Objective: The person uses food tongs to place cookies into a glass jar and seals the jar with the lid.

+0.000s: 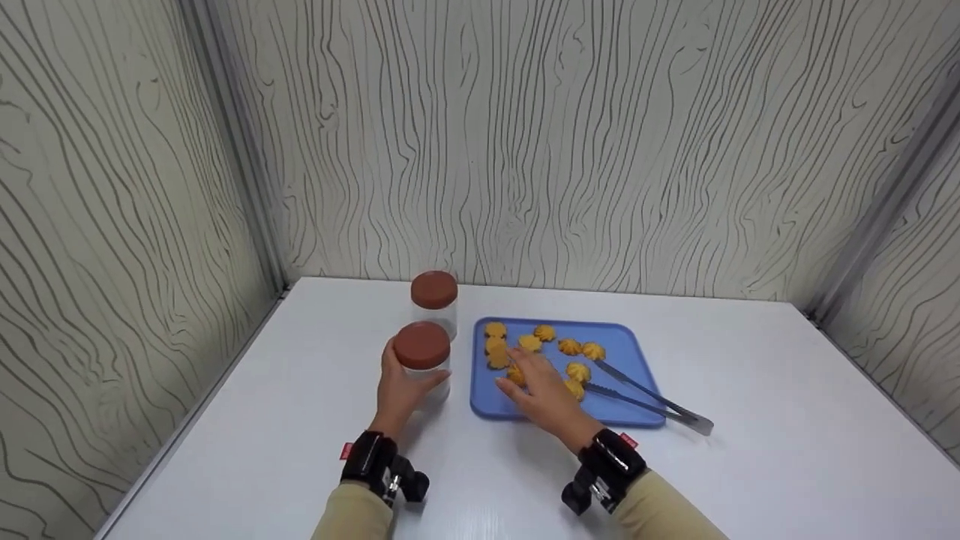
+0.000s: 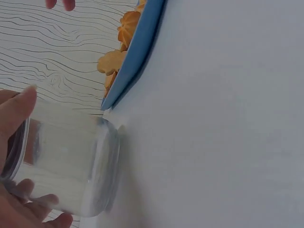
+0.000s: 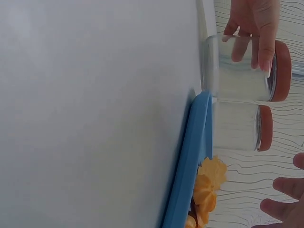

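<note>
A clear jar (image 2: 64,156) with a reddish-brown lid (image 1: 422,345) stands upright left of the blue tray (image 1: 491,410). My left hand (image 1: 401,391) grips it from the side, thumb and fingers around its upper part under the lid. No contents show inside it. Over the tray's left part my right hand (image 1: 546,394) is held with fingers spread and nothing in it. Beneath and around that hand lie several golden cookies (image 1: 578,372), some flat and some piped into swirls. Whether its fingertips touch a cookie is hard to tell.
Behind the gripped jar stands a second clear jar with a similar lid (image 1: 434,290). Metal tongs (image 1: 694,422) lie across the tray's right side, their handle end past its rim. A wood-grain patterned panel (image 1: 525,150) borders the back of the white table (image 1: 757,360).
</note>
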### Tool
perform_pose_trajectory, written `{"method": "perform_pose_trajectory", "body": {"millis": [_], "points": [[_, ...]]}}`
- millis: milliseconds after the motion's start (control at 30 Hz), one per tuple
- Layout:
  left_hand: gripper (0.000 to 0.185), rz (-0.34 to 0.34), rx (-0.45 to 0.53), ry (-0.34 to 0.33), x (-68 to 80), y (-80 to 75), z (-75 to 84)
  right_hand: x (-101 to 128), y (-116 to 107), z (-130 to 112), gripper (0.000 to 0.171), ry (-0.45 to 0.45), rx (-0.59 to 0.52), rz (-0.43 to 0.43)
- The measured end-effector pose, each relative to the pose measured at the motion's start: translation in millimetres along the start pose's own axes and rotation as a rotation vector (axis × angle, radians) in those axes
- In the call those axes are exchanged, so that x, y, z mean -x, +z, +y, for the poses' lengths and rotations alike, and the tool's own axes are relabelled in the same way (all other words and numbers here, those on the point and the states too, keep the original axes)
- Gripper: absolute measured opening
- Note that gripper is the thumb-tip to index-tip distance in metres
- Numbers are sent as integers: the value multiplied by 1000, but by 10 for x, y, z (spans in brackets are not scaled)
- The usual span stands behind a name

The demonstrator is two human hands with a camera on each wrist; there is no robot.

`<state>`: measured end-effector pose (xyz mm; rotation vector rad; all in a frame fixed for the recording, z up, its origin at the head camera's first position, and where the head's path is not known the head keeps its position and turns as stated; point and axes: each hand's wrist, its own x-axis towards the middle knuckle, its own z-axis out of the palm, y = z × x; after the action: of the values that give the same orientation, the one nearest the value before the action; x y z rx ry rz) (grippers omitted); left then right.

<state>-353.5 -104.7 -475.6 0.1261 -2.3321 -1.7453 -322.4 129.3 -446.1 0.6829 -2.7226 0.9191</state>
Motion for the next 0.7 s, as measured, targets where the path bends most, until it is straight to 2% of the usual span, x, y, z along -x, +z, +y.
{"method": "perform_pose_trajectory", "body": {"millis": [400, 600, 700], "points": [[100, -17, -6, -9, -39, -24, -13, -243, 207, -200, 64, 34, -33, -72], [100, -3, -55, 20, -45, -19, -8, -366, 280, -304, 65, 30, -46, -84], [100, -5, -38, 30, -42, -23, -5, -437, 325, -367, 65, 12, -43, -75]]}}
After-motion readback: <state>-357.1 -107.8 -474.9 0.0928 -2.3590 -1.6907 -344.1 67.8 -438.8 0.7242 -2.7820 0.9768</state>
